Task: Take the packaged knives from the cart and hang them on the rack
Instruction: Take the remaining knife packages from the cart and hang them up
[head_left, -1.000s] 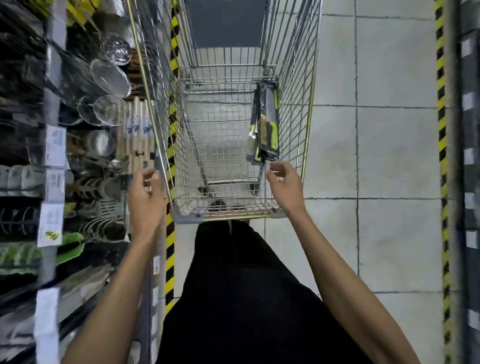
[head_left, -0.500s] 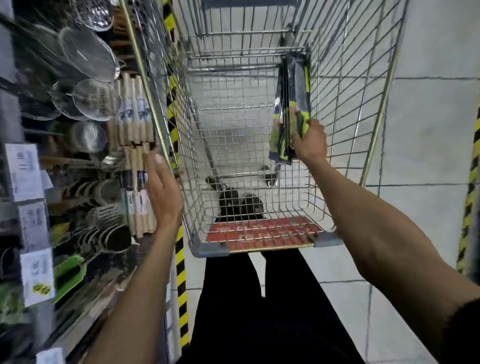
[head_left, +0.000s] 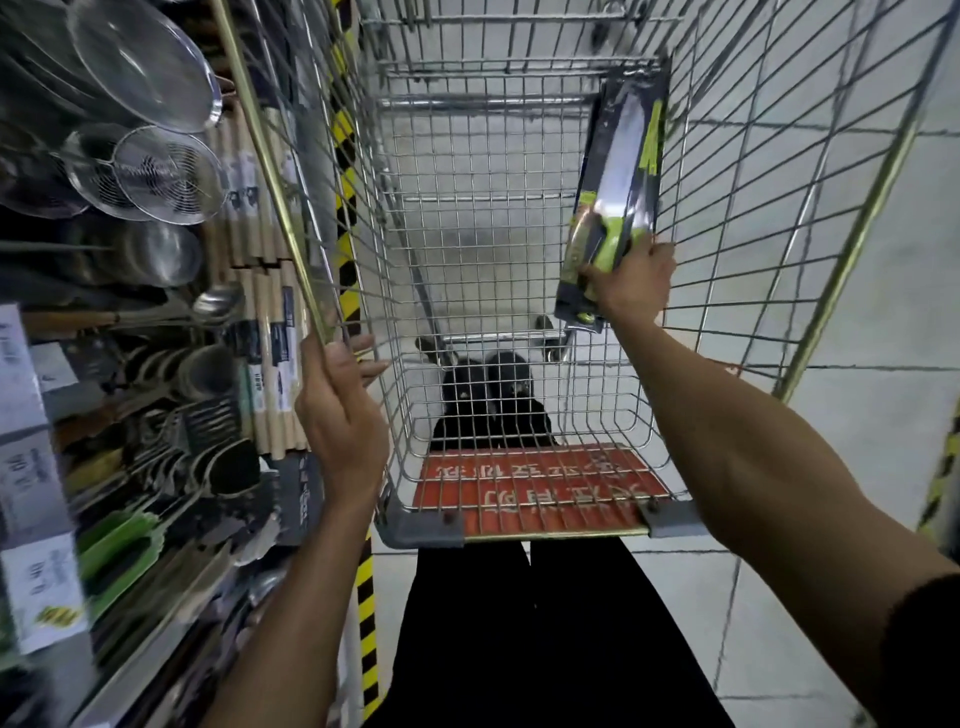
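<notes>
Fingers (head_left: 658, 253) of the right hand (head_left: 631, 283) are curled closed round the lower end of the packaged knives (head_left: 621, 166), flat dark cards bearing steel blades with lime-green handles.

Silver wire shopping cart (head_left: 270, 156) with a brass-coloured rim: its basket holds these packs, which stand nearly upright beside the right-hand wire wall, top edge towards the far end. How many packs make up the bundle cannot be told. A red placard with pale lettering (head_left: 540, 488) lies flat at the near end of the basket, and two black shoes (head_left: 488, 384) show through the wire floor.

The packs extend up and away from the right fingers. The green handle sits just above the knuckles, and the card's bottom corner projects below the hand, beside the wrist.

Left hand (head_left: 340, 410): at the cart's left rim, well apart from the packs. Its fingers (head_left: 363, 344) are loosely extended and narrowly spread, touching the rim and wire side and holding nothing.

Display rack (head_left: 156, 654), left of the cart: round metal mesh strainers (head_left: 166, 174), pale wooden rods with labels (head_left: 260, 218) and darker utensils, the nearest blurred. Yellow-and-black hazard tape (head_left: 366, 597) runs along the grey tiled floor (head_left: 857, 415) between rack and cart.
</notes>
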